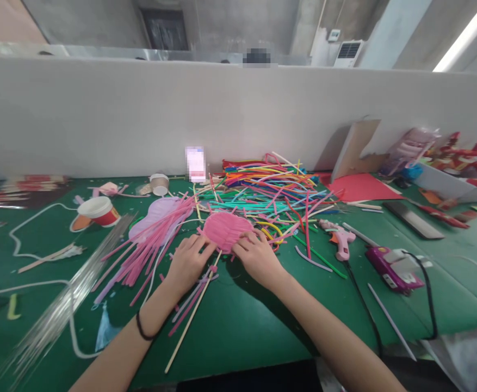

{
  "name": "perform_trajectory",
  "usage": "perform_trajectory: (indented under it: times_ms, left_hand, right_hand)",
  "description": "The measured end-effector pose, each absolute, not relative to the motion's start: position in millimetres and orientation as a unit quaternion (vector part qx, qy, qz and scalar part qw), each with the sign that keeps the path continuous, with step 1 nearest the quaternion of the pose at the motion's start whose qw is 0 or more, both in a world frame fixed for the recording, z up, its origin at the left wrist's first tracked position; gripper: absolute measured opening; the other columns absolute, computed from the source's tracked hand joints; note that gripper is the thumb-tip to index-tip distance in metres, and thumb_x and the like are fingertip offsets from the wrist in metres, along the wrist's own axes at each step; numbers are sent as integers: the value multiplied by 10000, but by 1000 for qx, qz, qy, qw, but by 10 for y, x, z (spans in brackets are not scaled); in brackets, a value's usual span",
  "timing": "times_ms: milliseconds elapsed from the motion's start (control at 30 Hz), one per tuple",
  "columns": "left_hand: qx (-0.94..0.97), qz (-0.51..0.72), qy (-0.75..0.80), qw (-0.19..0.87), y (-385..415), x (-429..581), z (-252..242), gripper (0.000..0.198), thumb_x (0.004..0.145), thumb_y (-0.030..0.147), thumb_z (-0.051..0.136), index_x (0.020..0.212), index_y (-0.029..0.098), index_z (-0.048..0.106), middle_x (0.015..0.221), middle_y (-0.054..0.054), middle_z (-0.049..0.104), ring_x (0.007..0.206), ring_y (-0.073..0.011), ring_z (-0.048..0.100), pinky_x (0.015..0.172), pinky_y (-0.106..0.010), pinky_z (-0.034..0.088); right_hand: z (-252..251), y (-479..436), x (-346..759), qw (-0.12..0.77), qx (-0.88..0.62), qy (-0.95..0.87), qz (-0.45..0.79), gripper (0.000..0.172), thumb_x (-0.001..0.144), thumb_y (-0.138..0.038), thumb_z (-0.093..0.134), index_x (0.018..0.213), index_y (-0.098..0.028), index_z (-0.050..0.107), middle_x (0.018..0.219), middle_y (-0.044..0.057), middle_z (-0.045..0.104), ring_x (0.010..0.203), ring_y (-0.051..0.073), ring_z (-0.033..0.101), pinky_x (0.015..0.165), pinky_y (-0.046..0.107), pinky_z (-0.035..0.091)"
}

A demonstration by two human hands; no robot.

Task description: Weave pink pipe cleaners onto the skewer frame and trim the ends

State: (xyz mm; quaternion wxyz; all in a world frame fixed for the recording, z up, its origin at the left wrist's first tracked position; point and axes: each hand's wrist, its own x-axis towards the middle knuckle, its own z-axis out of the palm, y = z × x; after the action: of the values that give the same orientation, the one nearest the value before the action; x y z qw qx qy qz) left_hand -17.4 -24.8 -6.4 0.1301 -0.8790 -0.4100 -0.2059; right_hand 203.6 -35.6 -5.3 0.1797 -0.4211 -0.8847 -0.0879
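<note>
A pink rounded fan made of pipe cleaners (227, 231), on a thin wooden stick (193, 316), lies before me at the middle of the table. My left hand (187, 264) is closed on its lower left edge, fingertips near where the stick joins. On the opposite side, my right hand (256, 258) grips the right edge with bent fingers. The stick slants down toward the near table edge, with a small pink knot partway along it. Loose pink and lilac pipe cleaners (183, 313) lie beside the stick, below my left hand. The fan's underside is hidden.
Behind the fan spreads a heap of coloured pipe cleaners (258, 185). To its left are a lilac shape (150, 215), a paper cup (99, 210) and thin wires (75, 288). Rightward lie a pink glue gun (343, 242) and a purple power strip (393, 270) with cables.
</note>
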Motion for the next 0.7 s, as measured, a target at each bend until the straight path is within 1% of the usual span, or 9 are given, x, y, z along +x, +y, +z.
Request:
perform_trajectory:
  times_ms: [100, 200, 267, 333, 400, 467, 600, 700]
  left_hand:
    - [-869, -212, -425, 136, -254, -143, -51, 187, 934, 230, 459, 944, 214, 645, 849, -94, 651, 853, -252, 557, 716, -360, 413]
    - [-836, -212, -487, 137, -285, -130, -3, 260, 950, 320, 430, 856, 202, 642, 735, -78, 638, 749, -229, 582, 664, -323, 406]
    - [-802, -189, -557, 99, -315, -133, 45, 343, 939, 409, 427, 763, 207, 639, 667, -62, 626, 641, -208, 586, 584, -288, 368]
    - [-778, -151, -609, 27, -348, -126, 92, 391, 924, 463, 428, 720, 216, 654, 614, -47, 629, 561, -194, 585, 526, -267, 308]
    - [-772, -130, -621, -50, -377, -97, 119, 382, 915, 466, 435, 766, 230, 696, 582, -32, 638, 535, -190, 591, 518, -260, 280]
    - [-765, -136, -621, -101, -393, -54, 119, 353, 904, 454, 451, 861, 240, 729, 571, -22, 645, 528, -189, 591, 522, -260, 274]
    - [-739, -190, -622, -177, -362, -17, 61, 374, 876, 478, 486, 954, 222, 748, 500, 9, 598, 491, -178, 557, 511, -258, 282]
    - [-709, -241, -614, -251, -307, -51, 17, 425, 840, 530, 529, 963, 186, 747, 434, 39, 532, 451, -161, 518, 501, -255, 310]
  right_hand:
    - [-58, -340, 2021, 168, -415, -890, -86, 136, 915, -146, 525, 1002, -189, 620, 979, 66, 682, 1091, 235, 493, 1038, 448, 278]
    - [-82, -326, 2003, 160, -415, -892, -82, 127, 915, -166, 523, 995, -185, 620, 968, 74, 676, 1072, 236, 494, 1006, 439, 311]
    - [-102, -325, 1992, 164, -418, -890, -84, 119, 921, -195, 520, 974, -180, 625, 969, 82, 670, 1057, 240, 495, 994, 439, 323]
    - [-124, -331, 1981, 172, -419, -887, -88, 126, 923, -219, 520, 951, -171, 633, 966, 90, 665, 1044, 245, 494, 985, 438, 333]
    - [-144, -340, 1973, 176, -419, -886, -93, 129, 916, -220, 527, 927, -158, 640, 953, 94, 662, 1028, 251, 496, 969, 437, 346]
    - [-158, -347, 1969, 175, -416, -887, -99, 126, 911, -206, 531, 908, -149, 644, 937, 91, 662, 1011, 255, 498, 949, 432, 360]
    - [-167, -345, 1977, 179, -409, -888, -107, 121, 914, -174, 533, 927, -150, 650, 953, 90, 669, 1025, 250, 500, 946, 417, 365]
    - [-174, -336, 1982, 190, -407, -888, -101, 120, 918, -173, 537, 934, -159, 655, 953, 90, 677, 1044, 240, 503, 967, 416, 351]
